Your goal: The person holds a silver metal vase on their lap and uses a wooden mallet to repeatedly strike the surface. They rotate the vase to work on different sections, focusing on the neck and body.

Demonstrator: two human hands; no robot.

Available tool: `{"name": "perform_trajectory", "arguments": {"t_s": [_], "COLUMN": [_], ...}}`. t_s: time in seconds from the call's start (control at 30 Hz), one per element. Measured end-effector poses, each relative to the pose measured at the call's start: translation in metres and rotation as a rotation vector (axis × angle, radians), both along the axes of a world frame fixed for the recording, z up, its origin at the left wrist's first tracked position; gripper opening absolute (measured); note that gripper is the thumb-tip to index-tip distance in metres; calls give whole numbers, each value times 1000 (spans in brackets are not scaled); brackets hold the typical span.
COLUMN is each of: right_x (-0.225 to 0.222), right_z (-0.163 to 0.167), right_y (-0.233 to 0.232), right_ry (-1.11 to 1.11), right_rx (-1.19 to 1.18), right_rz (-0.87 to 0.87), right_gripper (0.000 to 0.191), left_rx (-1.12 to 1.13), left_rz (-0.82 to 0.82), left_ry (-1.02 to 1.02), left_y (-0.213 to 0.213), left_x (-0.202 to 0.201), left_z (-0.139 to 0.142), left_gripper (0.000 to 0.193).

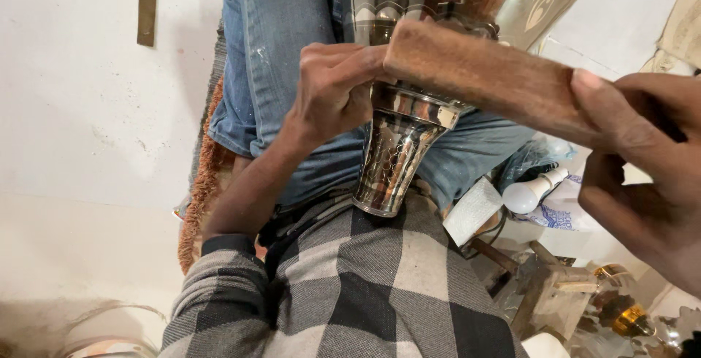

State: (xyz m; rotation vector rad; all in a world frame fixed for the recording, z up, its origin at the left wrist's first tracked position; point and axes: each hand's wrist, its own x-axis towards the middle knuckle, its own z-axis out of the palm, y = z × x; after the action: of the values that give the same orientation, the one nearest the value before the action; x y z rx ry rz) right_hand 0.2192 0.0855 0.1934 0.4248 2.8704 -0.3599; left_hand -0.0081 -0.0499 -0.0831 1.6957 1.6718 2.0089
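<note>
bare white floor left, light bulb and clutter crowding right

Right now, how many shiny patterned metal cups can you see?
1. The shiny patterned metal cup sits in the middle, steadied by the left hand, under the brown wooden block the right hand holds. Others may be hidden.

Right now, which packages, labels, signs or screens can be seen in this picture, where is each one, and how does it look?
Plastic bag: right of the metal cup, under the light bulb; white, crumpled, with blue print.
Folded white wrapper or cloth: between cup and bulb; flat, rectangular; whether it is packaging cannot be told.
No signs or screens show.
</note>
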Motion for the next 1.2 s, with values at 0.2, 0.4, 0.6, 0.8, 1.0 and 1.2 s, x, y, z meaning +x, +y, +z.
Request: {"name": "perform_trajectory", "arguments": {"t_s": [0.2, 0.4, 0.6, 0.8, 1.0, 1.2], "right_x": [-19, -38, -37, -28, -26, -21], "right_z": [5, 16, 18, 15, 6, 3], "right_y": [6, 6, 5, 5, 3, 7], "right_ry": [-105, -194, -192, -239, -54, -11], "right_rx": [59, 133, 76, 90, -50, -18], "right_rz": [30, 115, 117, 39, -115, 47], "right_gripper": [90, 91, 95, 98, 89, 87], "left_rx": [66, 54, 125, 122, 84, 77], "left_rz": [167, 213, 228, 137, -63, -117], "left_ry": [-117, -148, -110, -79, 37, 60], "left_y": [-2, -4, 3, 2, 2, 3], "left_x": [14, 12, 16, 8, -22, -32], "left_z": [-5, -3, -7, -1, 3, 1], "left_gripper": [33, 19, 10, 22, 32, 35]}}
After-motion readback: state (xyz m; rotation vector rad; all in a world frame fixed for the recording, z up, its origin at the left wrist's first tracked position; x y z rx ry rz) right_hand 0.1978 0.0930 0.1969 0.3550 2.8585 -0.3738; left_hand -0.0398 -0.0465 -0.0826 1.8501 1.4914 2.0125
